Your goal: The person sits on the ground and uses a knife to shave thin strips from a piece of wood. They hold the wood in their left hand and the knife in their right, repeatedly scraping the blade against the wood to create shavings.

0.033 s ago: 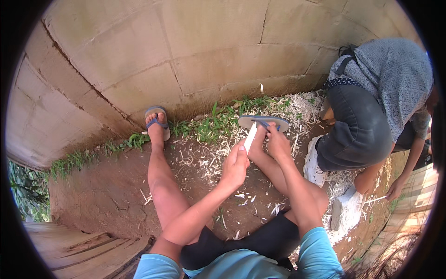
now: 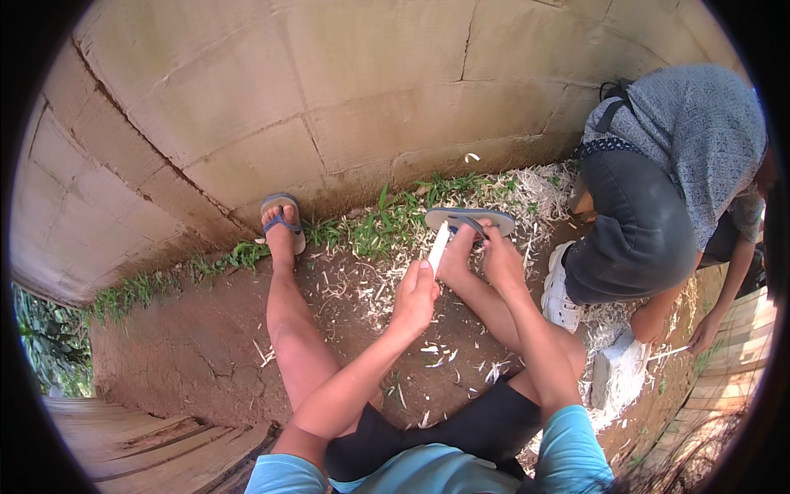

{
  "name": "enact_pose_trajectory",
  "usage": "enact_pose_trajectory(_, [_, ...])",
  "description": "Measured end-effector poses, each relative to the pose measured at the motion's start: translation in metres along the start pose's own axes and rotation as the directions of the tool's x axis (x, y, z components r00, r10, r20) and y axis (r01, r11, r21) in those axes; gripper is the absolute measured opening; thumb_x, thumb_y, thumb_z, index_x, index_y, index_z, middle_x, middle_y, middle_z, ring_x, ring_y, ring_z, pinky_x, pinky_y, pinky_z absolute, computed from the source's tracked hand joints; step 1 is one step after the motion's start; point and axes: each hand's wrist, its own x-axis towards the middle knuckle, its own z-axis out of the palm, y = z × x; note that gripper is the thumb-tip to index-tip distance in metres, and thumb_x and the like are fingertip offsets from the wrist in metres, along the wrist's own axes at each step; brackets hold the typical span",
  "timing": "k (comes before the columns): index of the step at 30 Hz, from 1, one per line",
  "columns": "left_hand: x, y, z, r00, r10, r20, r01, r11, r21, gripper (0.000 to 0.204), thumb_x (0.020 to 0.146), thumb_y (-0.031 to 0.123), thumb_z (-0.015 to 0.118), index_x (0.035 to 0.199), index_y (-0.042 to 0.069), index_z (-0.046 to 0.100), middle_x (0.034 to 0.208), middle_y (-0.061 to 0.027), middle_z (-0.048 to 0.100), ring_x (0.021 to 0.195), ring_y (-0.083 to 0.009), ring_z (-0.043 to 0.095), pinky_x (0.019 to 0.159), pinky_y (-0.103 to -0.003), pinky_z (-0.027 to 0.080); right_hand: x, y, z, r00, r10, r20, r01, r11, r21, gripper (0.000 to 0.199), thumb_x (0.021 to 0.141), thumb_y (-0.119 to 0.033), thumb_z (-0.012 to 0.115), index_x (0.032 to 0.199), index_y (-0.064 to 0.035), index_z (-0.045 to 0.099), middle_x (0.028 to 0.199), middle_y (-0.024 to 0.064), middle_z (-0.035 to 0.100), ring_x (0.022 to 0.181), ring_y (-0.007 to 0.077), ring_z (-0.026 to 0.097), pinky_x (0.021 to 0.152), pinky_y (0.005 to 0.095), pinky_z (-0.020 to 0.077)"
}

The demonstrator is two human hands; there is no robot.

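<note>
My left hand [image 2: 414, 298] is closed around the lower end of a pale, peeled wooden stick [image 2: 439, 247], which points up and away from me. Just right of its tip, my right hand [image 2: 500, 257] is closed on what looks like a knife [image 2: 472, 224], its dark blade slanting toward the stick. The handle is hidden in my fingers, and the blade partly blends with the strap of my sandal [image 2: 494, 219] behind it. A curled white shaving [image 2: 471, 156] shows against the wall beyond my hands.
Block wall [image 2: 387, 82] ahead, with grass [image 2: 378, 226] along its foot. White shavings [image 2: 547, 193] litter the dirt. At the right a crouching person [image 2: 642, 222] holds a thin pale stick [image 2: 668, 353] beside a pale block [image 2: 619, 369]. Wooden boards [image 2: 156, 445] lie at lower left.
The curled shaving by the wall has turned and shifted slightly right. The stick's tip sits a little lower, with my left hand slightly closer to me. My right hand keeps its grip.
</note>
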Motion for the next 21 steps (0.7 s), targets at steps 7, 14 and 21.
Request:
enact_pose_trajectory(7, [0.021,0.029,-0.027,0.967,-0.21,0.142,0.253,0.829,-0.499,0.05,0.1,0.054,0.027,0.089,0.011,0.049,0.056,-0.0002,0.044,0.047,-0.0117,0.04,0.045,-0.026,0.035,-0.035,0.028,0.011,0.995,-0.076,0.067,0.042,0.909,0.415,0.028,0.095,-0.015,0.048,0.122,-0.0071,0.052,0.105,0.021,0.063,0.098,0.0358,0.062,0.084,0.0418,0.0462])
enact_pose_trajectory(14, [0.014,0.023,-0.028,0.974,-0.216,0.076,0.228,0.897,-0.379,0.045,0.1,0.051,0.03,0.092,0.011,0.047,0.05,0.0014,0.04,0.044,-0.0107,0.038,0.044,-0.026,0.034,-0.045,0.032,0.058,0.998,0.009,0.062,-0.043,0.828,0.559,0.03,0.096,-0.016,0.047,0.121,-0.0018,0.051,0.107,0.0201,0.063,0.101,0.031,0.062,0.089,0.0376,0.0457])
enact_pose_trajectory(21, [0.013,0.017,-0.037,0.962,-0.269,0.038,0.267,0.908,-0.324,0.044,0.103,0.043,0.029,0.102,0.005,0.051,0.083,-0.0068,0.055,0.051,-0.0129,0.046,0.045,-0.024,0.037,-0.041,-0.017,0.031,0.977,-0.17,-0.129,0.212,0.712,0.67,0.029,0.097,-0.011,0.046,0.123,-0.0011,0.051,0.112,0.0201,0.061,0.103,0.0318,0.061,0.09,0.0375,0.046])
